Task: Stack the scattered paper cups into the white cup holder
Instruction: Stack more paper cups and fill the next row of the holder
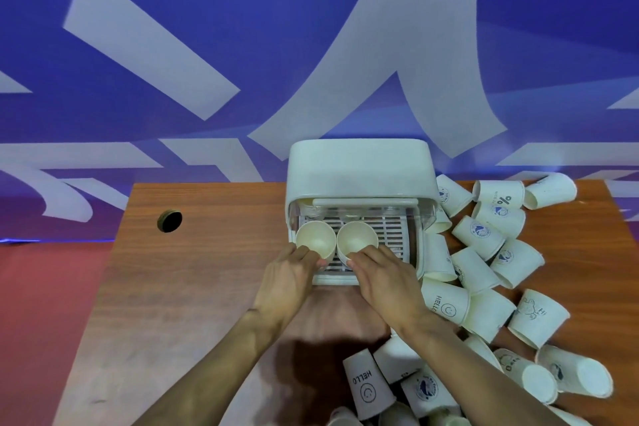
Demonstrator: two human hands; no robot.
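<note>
The white cup holder (359,173) stands at the far edge of the wooden table, its lid raised over a slatted tray (392,239). Two paper cups stand upright, mouths up, side by side on the tray's left half. My left hand (288,278) grips the left cup (315,238) at its near side. My right hand (382,275) grips the right cup (357,235) the same way. Several more paper cups (484,273) lie scattered to the right of the holder and near the table's front edge.
The wooden table (207,287) has a round cable hole (169,221) at the far left. A blue and white patterned floor lies beyond the table. Printed cups (368,384) crowd the front edge under my right forearm.
</note>
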